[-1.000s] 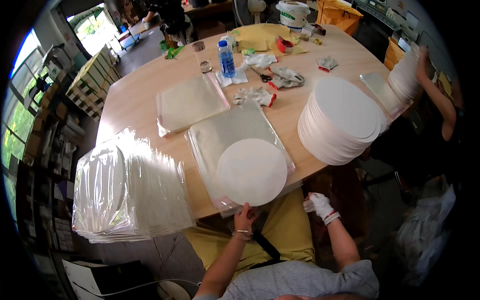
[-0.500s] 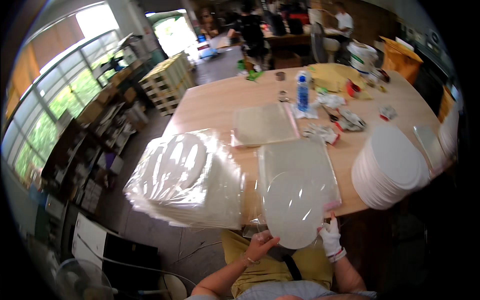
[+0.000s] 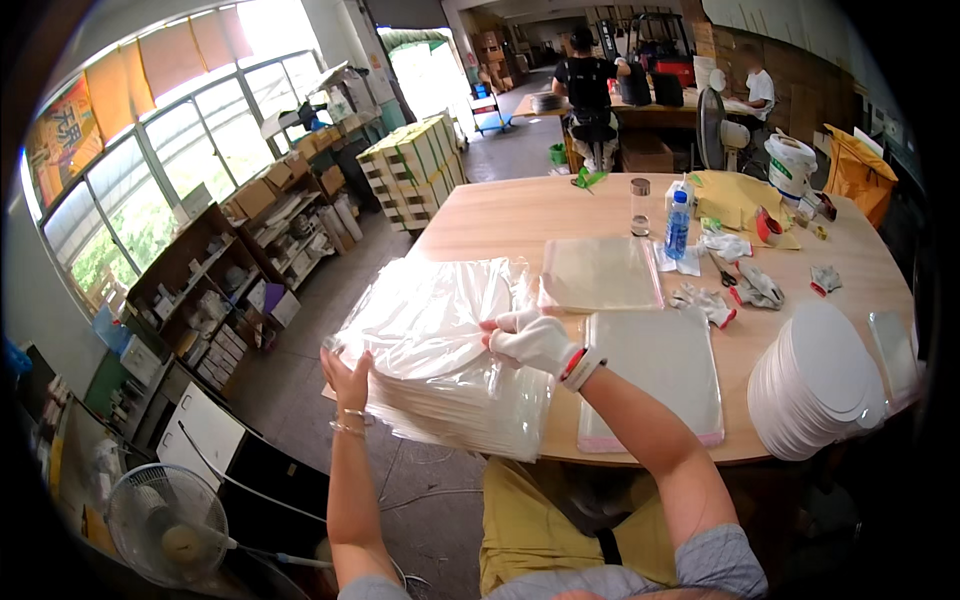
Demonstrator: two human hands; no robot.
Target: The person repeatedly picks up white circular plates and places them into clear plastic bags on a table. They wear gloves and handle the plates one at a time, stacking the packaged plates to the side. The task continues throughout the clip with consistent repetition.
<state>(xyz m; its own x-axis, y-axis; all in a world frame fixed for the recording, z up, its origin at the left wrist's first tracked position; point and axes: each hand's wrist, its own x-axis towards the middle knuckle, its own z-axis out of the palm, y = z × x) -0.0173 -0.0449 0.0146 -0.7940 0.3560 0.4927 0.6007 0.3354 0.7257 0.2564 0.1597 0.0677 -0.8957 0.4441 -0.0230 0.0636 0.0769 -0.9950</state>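
Note:
A tall pile of white round discs in clear plastic bags (image 3: 440,370) sits on the left end of the wooden table (image 3: 520,215). My right hand (image 3: 530,340), in a white glove, lies on top of the pile with its fingers curled into the topmost bagged disc. My bare left hand (image 3: 345,378), with a bracelet at the wrist, presses its spread fingers against the pile's left edge. To the right of my right forearm lies a flat stack of empty clear bags (image 3: 655,375).
A stack of bare white discs (image 3: 815,385) stands at the table's right edge. Further back are more clear bags (image 3: 600,275), a water bottle (image 3: 677,225), loose gloves (image 3: 705,300) and tape. A floor fan (image 3: 165,525) stands lower left. People work at a far table.
I have turned left from the empty bags to the bagged pile. The white disc that I held over a bag now lies bagged on the pile under my right hand.

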